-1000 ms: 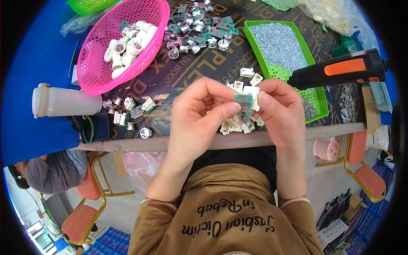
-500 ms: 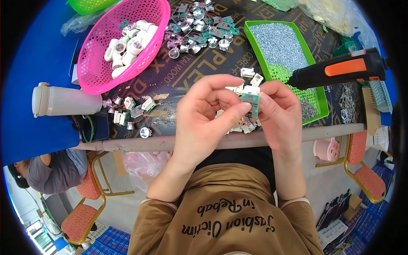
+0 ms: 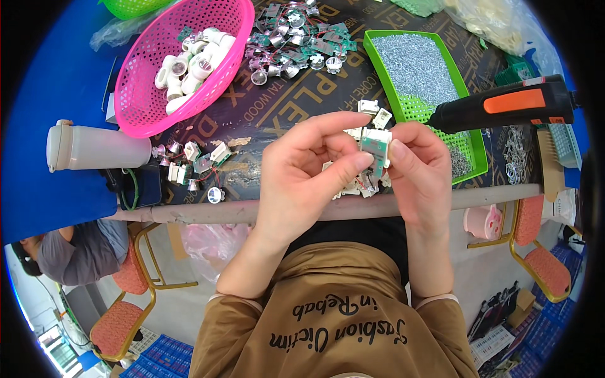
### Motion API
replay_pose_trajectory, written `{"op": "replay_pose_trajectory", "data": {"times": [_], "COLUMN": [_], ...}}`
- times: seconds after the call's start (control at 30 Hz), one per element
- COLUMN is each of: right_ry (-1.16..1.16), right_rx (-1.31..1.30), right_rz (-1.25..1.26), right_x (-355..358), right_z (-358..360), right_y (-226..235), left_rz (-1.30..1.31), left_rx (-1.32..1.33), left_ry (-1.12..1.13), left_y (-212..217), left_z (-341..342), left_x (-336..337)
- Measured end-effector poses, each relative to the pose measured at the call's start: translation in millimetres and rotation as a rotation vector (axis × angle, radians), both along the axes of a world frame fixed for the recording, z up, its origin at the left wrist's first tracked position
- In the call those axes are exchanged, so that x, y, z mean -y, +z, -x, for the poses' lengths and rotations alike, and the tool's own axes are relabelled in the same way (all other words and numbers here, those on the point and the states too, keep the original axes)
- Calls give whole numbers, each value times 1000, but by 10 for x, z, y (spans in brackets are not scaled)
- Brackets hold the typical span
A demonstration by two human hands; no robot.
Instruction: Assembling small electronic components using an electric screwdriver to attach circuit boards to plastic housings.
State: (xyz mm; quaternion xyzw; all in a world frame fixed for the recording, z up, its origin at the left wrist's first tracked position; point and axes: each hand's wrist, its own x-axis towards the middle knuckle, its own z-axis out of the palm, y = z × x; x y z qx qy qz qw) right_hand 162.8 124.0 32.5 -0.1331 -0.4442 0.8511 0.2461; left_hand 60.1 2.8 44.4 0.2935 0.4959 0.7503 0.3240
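Close to the table's front edge, my hands hold a small green circuit board (image 3: 374, 148) with a white plastic piece (image 3: 379, 134) at its upper end. My left hand (image 3: 309, 167) pinches the board's left edge between thumb and fingertips. Thumb and index finger of my right hand (image 3: 419, 165) grip its right side. Thin red wire shows below the board. Beneath and behind my fingers lie several loose white plastic housings (image 3: 382, 117), partly hidden by my hands.
A pink basket (image 3: 183, 116) of white lamp heads stands left of a heap of circuit boards with reflectors (image 3: 296, 41). A green tray (image 3: 482, 160) of screws lies right, with a black-orange power screwdriver (image 3: 513, 101) across it. At left are a bottle (image 3: 101, 148) and finished-looking small assemblies (image 3: 203, 165).
The circuit board has turned slightly, so more of its green face shows. My right hand has shifted a little to the right; my left hand stays nearly in place.
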Motion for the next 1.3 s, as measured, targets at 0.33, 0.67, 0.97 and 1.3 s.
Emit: {"op": "replay_pose_trajectory", "data": {"times": [0.33,0.67,0.97,1.3], "right_ry": [-89,-109,-21,62], "right_rx": [-9,-54,-7,-6], "right_rz": [-72,-77,-247,-159], "right_x": [47,77,78,36], "right_z": [-2,-3,-13,-26], "right_y": [0,-4,123,84], "left_rz": [-22,-57,-39,-17], "left_rx": [-5,37,-172,-21], "left_ry": [40,26,78,105], "left_y": [-43,-41,-36,92], "left_z": [-39,-60,-28,-66], "left_x": [-11,-33,-1,24]}}
